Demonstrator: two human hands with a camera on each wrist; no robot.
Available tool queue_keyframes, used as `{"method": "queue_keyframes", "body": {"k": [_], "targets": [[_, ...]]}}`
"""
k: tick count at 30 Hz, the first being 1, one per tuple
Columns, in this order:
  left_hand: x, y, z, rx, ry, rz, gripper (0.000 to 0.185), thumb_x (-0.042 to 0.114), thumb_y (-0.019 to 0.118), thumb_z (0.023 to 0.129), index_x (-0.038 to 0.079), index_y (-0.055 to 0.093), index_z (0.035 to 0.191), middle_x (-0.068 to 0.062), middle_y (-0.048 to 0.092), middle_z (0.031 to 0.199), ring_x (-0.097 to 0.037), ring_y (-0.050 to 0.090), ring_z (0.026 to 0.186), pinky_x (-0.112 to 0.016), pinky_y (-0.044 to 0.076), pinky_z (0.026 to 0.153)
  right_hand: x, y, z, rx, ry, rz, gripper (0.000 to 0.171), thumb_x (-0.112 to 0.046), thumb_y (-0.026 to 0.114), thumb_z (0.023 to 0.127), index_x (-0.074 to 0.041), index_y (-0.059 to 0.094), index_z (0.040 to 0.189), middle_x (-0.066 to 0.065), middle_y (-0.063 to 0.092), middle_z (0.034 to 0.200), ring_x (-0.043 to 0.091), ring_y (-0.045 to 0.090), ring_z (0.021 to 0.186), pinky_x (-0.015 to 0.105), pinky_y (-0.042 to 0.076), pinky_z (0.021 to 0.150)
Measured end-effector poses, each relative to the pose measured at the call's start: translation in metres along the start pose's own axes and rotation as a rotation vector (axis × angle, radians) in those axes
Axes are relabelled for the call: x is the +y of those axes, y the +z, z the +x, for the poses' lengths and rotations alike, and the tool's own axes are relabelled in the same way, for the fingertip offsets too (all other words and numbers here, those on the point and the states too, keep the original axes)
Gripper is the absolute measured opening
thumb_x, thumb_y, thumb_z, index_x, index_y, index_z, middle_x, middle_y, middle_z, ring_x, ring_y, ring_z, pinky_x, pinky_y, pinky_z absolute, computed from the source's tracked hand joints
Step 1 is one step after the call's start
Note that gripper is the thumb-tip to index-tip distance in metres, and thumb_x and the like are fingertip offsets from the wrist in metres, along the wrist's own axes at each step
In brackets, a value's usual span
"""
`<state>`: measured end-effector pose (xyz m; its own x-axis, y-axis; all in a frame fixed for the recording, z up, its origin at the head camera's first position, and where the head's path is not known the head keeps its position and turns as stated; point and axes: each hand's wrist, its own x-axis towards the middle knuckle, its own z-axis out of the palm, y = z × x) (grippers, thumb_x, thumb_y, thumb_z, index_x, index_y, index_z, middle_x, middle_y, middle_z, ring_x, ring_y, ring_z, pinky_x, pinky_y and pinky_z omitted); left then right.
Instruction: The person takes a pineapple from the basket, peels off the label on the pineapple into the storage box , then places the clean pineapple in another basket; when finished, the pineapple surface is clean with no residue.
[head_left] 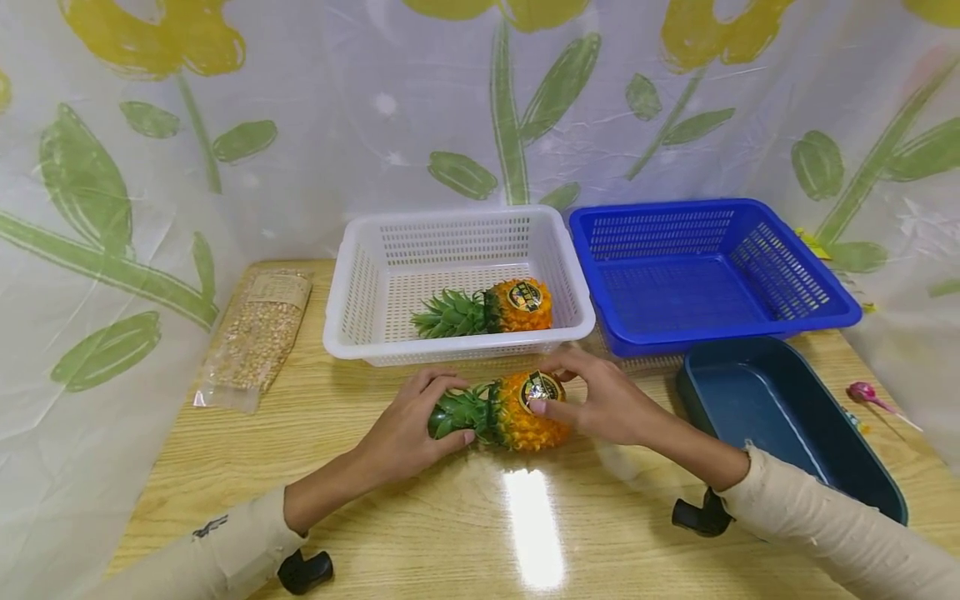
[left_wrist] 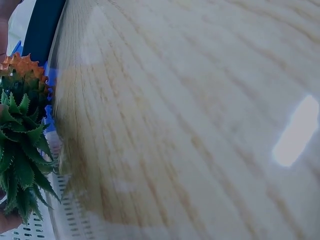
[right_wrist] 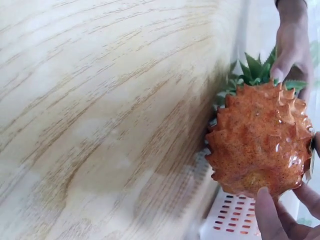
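Note:
A pineapple (head_left: 527, 433) with an orange body, green leaves and a round black-and-gold label lies sideways between the two hands, over the table in front of the white basket. The left hand (head_left: 411, 429) grips its leafy crown, thumb on the near side and fingers on the far side. At the fruit's other end, the right hand (head_left: 603, 402) holds the body, its thumb by the label. Spiky leaves (left_wrist: 22, 160) fill the left edge of the left wrist view. In the right wrist view, right-hand fingers touch the base of the orange body (right_wrist: 260, 135).
A similar pineapple (head_left: 537, 315) lies inside the white basket (head_left: 339, 333). Right of it stand a blue basket (head_left: 675, 340) and a dark teal tray (head_left: 787, 417). A bag of grains (head_left: 258, 333) lies at the left, a wrapped lollipop (head_left: 862, 392) at the right. A flowered curtain hangs behind.

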<state>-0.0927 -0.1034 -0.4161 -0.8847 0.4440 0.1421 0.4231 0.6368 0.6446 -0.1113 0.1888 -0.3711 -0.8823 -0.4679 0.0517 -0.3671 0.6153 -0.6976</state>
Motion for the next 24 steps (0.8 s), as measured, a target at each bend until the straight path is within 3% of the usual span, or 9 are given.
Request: {"method": "queue_keyframes", "body": {"k": [17, 24], "targets": [[-0.0011, 0.0018, -0.0008, -0.004, -0.024, 0.017, 0.057, 0.038, 0.079, 0.086, 0.018, 0.057, 0.135, -0.01, 0.048, 0.143, -0.033, 0.046, 0.132, -0.054, 0.046, 0.1, -0.0029, -0.0042, -0.0011, 0.079, -0.006, 0.037, 0.03, -0.023, 0.084, 0.083, -0.015, 0.071, 0.109, 0.003, 0.068, 0.116, 0.022, 0.068, 0.097, 0.046, 0.056, 0.079], [-0.0014, 0.0016, -0.0006, -0.002, -0.024, 0.02, 0.057, 0.038, 0.079, 0.086, 0.018, 0.057, 0.135, -0.011, 0.048, 0.145, -0.034, 0.045, 0.134, -0.054, 0.046, 0.102, -0.0032, -0.0062, -0.0035, 0.096, -0.02, 0.072, 0.024, -0.018, 0.081, 0.086, -0.014, 0.069, 0.105, 0.004, 0.07, 0.111, 0.022, 0.07, 0.092, 0.03, 0.054, 0.069]]}}
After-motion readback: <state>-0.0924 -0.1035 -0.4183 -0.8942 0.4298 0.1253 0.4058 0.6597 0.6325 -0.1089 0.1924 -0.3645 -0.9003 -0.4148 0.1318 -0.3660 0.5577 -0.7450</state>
